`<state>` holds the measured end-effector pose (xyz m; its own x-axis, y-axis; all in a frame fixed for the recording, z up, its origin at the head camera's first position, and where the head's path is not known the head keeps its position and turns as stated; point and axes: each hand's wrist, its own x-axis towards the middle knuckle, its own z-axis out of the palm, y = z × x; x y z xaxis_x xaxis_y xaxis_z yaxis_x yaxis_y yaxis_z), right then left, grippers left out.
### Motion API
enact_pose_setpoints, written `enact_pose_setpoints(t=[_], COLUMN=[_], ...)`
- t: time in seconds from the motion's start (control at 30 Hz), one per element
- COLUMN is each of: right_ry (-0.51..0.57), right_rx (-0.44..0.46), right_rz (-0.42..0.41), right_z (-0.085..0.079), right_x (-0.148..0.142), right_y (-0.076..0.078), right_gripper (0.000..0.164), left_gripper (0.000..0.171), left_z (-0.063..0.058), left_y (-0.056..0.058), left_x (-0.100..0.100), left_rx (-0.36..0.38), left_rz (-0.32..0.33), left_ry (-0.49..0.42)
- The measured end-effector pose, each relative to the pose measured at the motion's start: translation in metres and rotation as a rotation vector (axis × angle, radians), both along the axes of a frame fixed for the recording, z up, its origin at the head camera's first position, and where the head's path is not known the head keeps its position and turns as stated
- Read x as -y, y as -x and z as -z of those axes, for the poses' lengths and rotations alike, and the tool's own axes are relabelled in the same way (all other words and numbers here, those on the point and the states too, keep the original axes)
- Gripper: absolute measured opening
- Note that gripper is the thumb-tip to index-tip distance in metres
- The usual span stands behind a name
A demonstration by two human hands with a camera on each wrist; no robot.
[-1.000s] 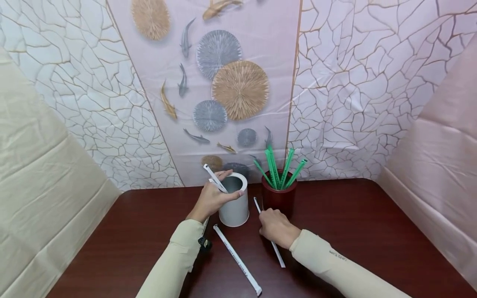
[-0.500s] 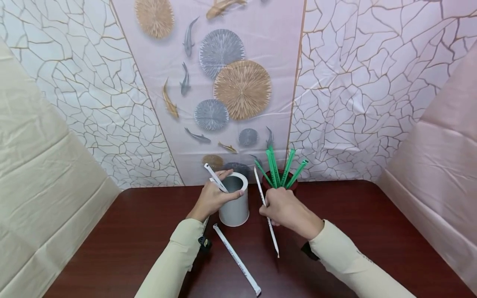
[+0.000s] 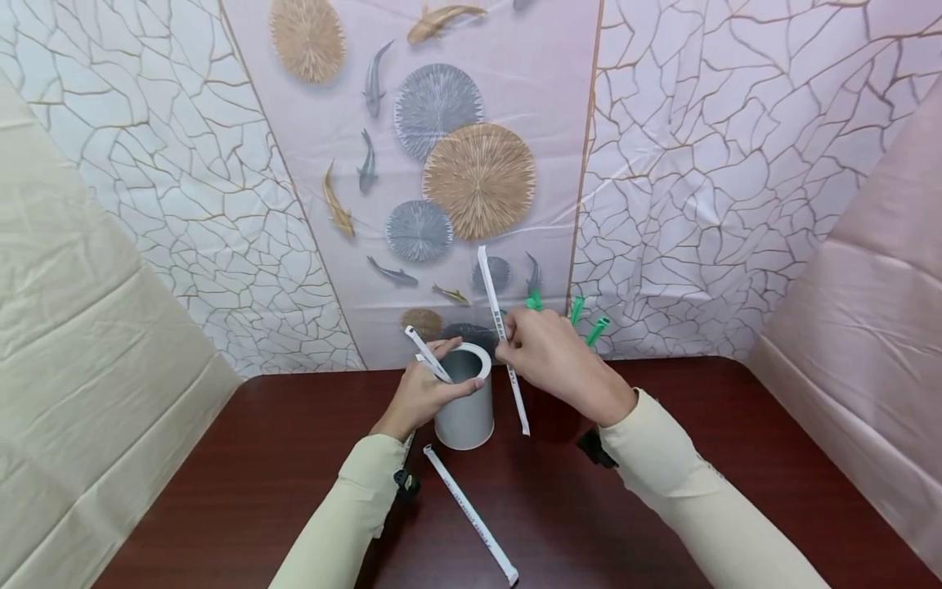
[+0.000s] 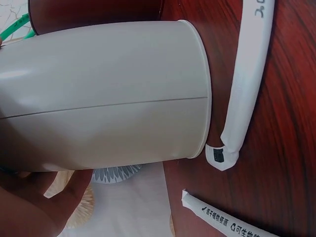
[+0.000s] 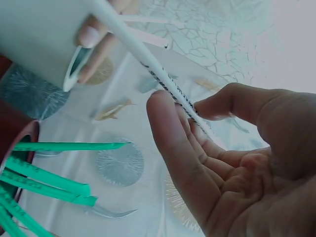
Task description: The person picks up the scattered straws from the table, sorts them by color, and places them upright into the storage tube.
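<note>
My left hand (image 3: 423, 393) grips a white cylindrical can (image 3: 464, 421) near its rim, thumb at the front and fingers behind. Two white paper-wrapped straws (image 3: 425, 352) stick out of the can's opening on the left. Between thumb and fingers, my right hand (image 3: 555, 360) pinches another white wrapped straw (image 3: 489, 282), tilted and raised in the air just right of the can. A further wrapped straw (image 3: 471, 515) lies on the table in front of the can. In the left wrist view, part of one more printed wrapped straw (image 4: 222, 219) shows beside it.
Behind my right hand is a dark red container (image 5: 19, 121), mostly hidden in the head view, holding several green wrapped straws (image 5: 64, 185). The dark wooden table (image 3: 243, 474) ends at a patterned cloth backdrop (image 3: 662, 204), with plain cloth at both sides.
My right hand has lifted its straw off the table, moving up toward the can's opening and turning the straw more upright. The left hand keeps its hold on the can.
</note>
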<state>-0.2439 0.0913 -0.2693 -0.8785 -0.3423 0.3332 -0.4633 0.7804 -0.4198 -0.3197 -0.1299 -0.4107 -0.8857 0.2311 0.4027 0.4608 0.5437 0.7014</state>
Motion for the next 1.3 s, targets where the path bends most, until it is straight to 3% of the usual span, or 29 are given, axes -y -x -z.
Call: enact_pose_setpoints(t=[0.27, 0.5, 0.67, 0.9, 1.0, 1.1, 1.3], right_ry=[0.123, 0.298, 0.197, 0.033, -0.006, -0.011, 0.019], right_rx=[-0.113, -0.150, -0.103, 0.066, 0.102, 0.082, 0.076], right_rz=[-0.007, -0.111, -0.088, -0.011, 0.013, 0.020, -0.022], right_z=[-0.011, 0.006, 0.032, 0.056, 0.063, 0.067, 0.060], right_x=[0.011, 0.030, 0.042, 0.050, 0.050, 0.049, 0.042], right_y=[0.014, 0.037, 0.055, 0.066, 0.070, 0.072, 0.065], right_gripper=[0.005, 0.014, 0.019, 0.012, 0.016, 0.019, 0.026], left_gripper=[0.085, 0.085, 0.087, 0.083, 0.083, 0.084, 0.084], left_z=[-0.002, -0.002, -0.001, -0.001, 0.000, 0.001, -0.001], left_y=[0.001, 0.001, -0.001, -0.001, -0.001, -0.001, -0.001], left_x=[-0.001, -0.001, 0.000, -0.001, -0.002, -0.002, -0.001], left_rx=[-0.006, 0.005, 0.034, 0.012, 0.003, 0.007, -0.001], left_rz=[-0.002, -0.004, -0.014, -0.004, -0.001, -0.003, -0.014], left_ry=[0.011, 0.001, 0.008, -0.006, -0.010, -0.003, 0.019])
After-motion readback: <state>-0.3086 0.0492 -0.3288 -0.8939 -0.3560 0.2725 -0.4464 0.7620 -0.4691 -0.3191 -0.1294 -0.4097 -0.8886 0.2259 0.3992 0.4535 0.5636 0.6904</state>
